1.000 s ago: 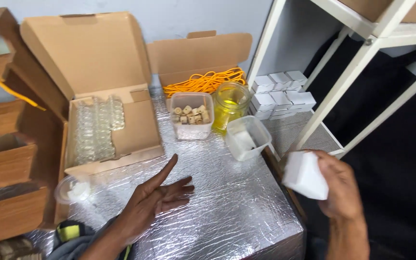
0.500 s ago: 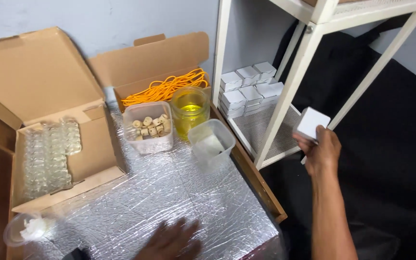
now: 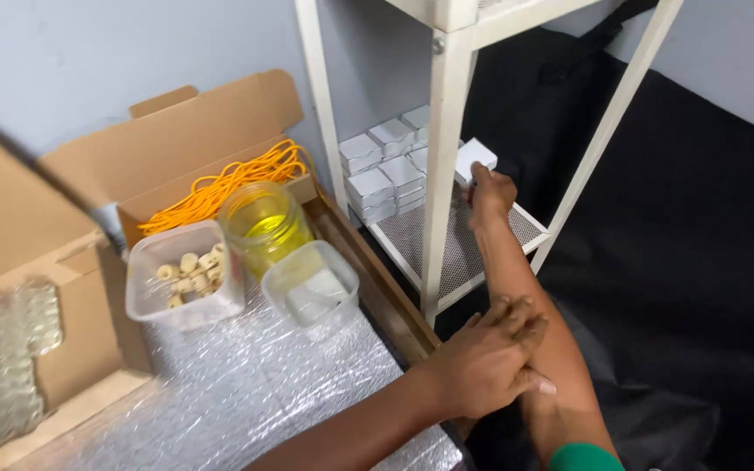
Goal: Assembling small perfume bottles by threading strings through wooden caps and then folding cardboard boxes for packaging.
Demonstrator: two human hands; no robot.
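My right hand (image 3: 487,194) reaches into a white metal rack (image 3: 443,174) and grips a small white box (image 3: 475,160), held just beside a stack of similar white boxes (image 3: 386,170) on the rack's mesh shelf (image 3: 464,249). My left hand (image 3: 486,359) rests flat on my right forearm, fingers together, holding nothing. Both arms cross past the table's right edge.
On the foil-covered table (image 3: 246,384) stand a jar of yellow liquid (image 3: 265,225), a clear tub of small corks (image 3: 187,272) and a clear tub (image 3: 311,283) with something white in it. Behind is an open carton of orange cord (image 3: 224,183). Small glass bottles (image 3: 2,349) lie at the left. Black cloth covers the right.
My right hand has carried the white box up into the rack, next to the stacked boxes. My left hand has left the table and now lies on my right forearm.
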